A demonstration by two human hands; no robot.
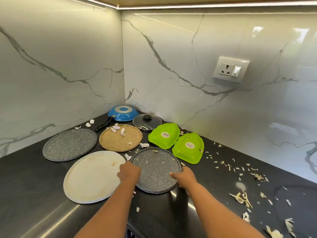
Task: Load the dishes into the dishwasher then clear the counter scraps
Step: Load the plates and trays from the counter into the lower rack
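A grey speckled plate lies flat on the black counter in front of me. My left hand grips its left rim and my right hand grips its right rim, thumb on top. Beside it on the left lies a white stained plate. Behind are a second grey speckled plate and a tan speckled plate carrying peel scraps. Two green dishes lie upside down to the right. Garlic-like peel scraps are scattered over the counter's right side.
In the corner a blue pan sits upside down with its black handle pointing forward-left, next to a glass lid. Marble walls close off the back and left. A wall socket is at the upper right.
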